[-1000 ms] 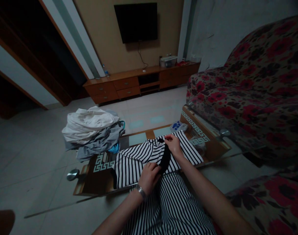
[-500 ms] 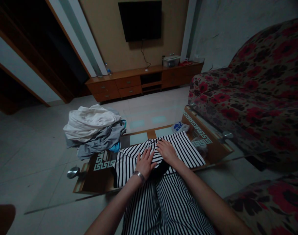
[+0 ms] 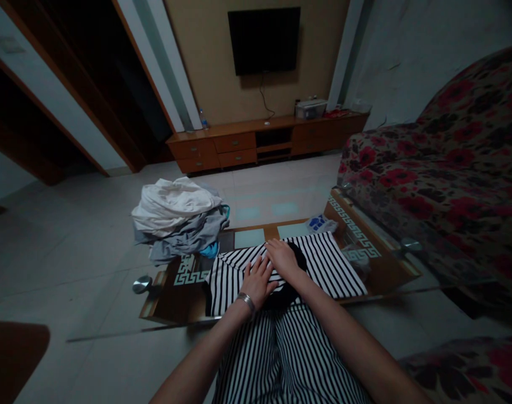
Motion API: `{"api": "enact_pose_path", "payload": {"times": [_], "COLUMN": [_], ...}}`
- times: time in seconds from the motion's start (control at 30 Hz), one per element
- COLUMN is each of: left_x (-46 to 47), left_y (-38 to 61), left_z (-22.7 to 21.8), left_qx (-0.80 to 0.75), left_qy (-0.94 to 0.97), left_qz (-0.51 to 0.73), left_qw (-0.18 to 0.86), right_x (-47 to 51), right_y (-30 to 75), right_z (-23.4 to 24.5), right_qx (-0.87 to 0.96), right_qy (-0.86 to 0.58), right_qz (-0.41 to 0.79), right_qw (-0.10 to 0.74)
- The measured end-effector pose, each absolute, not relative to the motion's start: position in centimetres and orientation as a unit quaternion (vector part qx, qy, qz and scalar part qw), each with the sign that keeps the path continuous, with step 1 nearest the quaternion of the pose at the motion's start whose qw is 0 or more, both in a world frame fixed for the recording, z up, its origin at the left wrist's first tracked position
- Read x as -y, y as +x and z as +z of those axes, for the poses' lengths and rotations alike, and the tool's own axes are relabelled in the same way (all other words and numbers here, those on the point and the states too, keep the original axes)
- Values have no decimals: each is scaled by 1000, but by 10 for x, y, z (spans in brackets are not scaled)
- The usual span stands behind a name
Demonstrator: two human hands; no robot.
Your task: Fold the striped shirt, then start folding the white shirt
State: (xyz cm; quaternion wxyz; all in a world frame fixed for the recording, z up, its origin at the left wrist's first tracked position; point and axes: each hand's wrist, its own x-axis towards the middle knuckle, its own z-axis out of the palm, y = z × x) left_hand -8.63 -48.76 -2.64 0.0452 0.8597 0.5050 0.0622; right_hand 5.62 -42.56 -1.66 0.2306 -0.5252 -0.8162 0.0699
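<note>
The person's left hand (image 3: pixel 258 282) and right hand (image 3: pixel 282 259) both lie on a black-and-white striped garment (image 3: pixel 325 268), close together near its middle. The left hand is flat with the fingers open, and a silver bracelet (image 3: pixel 247 302) sits on that wrist. The right hand rests with the fingers a little curved, just above and beside the left one. Neither hand is clenched, and neither one is pinching the cloth; they are only pressing on it. A dark band of fabric (image 3: pixel 296 259) shows beside the right hand and under the left hand, but its exact shape is hidden. The garment lies spread on a glass-topped coffee table (image 3: pixel 377 252) with a wooden base, and more striped fabric (image 3: pixel 285 359) hangs in front of the table edge, though one cannot tell if it is the same piece. On the left part of the table is a pile of clothes (image 3: pixel 178 219), white on top and gray below, with a small blue piece (image 3: pixel 210 250) at its edge, just beside the striped garment. A plastic bag with blue print (image 3: pixel 321 223) lies at the far side of the table. A red floral sofa (image 3: pixel 441 185) stands to the right, and a wooden TV cabinet (image 3: pixel 264 143) stands against the far wall under a wall-mounted television (image 3: pixel 264 42).
</note>
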Motion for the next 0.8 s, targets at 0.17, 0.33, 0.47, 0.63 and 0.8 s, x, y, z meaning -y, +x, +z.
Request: {"api": "enact_pose_path", "payload": {"times": [0.17, 0.33, 0.47, 0.63, 0.8], "left_x": [490, 488, 485, 482, 476], "left_y": [-85, -91, -82, -37, -10], "left_z": [-25, -17, -6, -6, -24], "left_qx": [-514, -512, -542, -584, -608], "left_qy": [853, 849, 826, 802, 786], "left_qz": [63, 79, 128, 101, 80], "left_qw": [59, 105, 84, 78, 81], "right_x": [419, 427, 466, 499, 490], "right_y": [64, 112, 179, 214, 222], "right_z": [-32, -19, -13, -14, -10], "right_qx": [800, 730, 565, 476, 479], "right_qy": [-534, -575, -772, -870, -868], "right_qz": [90, 96, 12, 18, 125], "right_qw": [261, 357, 290, 130, 24]}}
